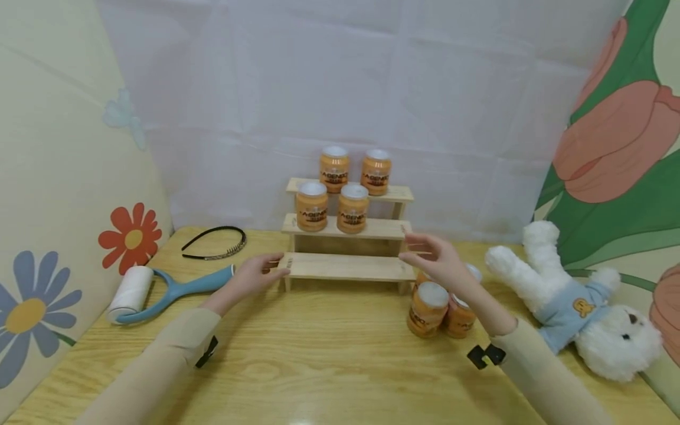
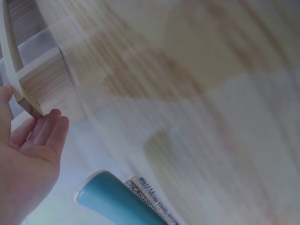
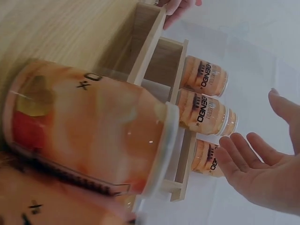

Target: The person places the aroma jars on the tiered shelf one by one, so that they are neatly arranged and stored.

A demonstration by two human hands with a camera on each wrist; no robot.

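A three-tier wooden display stand (image 1: 347, 268) stands at the back of the table. My left hand (image 1: 257, 277) grips the left end of its lowest shelf, thumb and fingers on either side of the board's end (image 2: 29, 104) in the left wrist view. Near the stand's right end, my right hand (image 1: 438, 265) hovers with spread, slightly bent fingers and nothing in it. Two orange jars with pale lids (image 1: 334, 171) sit on the top tier, and two more jars (image 1: 311, 206) on the middle one. Beneath my right forearm, several similar jars (image 1: 427, 313) cluster on the table.
Left of the stand lie a blue-handled lint roller (image 1: 175, 292) and a black headband (image 1: 215, 257). A white plush toy in a blue shirt (image 1: 576, 301) lies at the right. White cloth (image 1: 340, 77) hangs behind the stand, with flower-printed panels on both sides.
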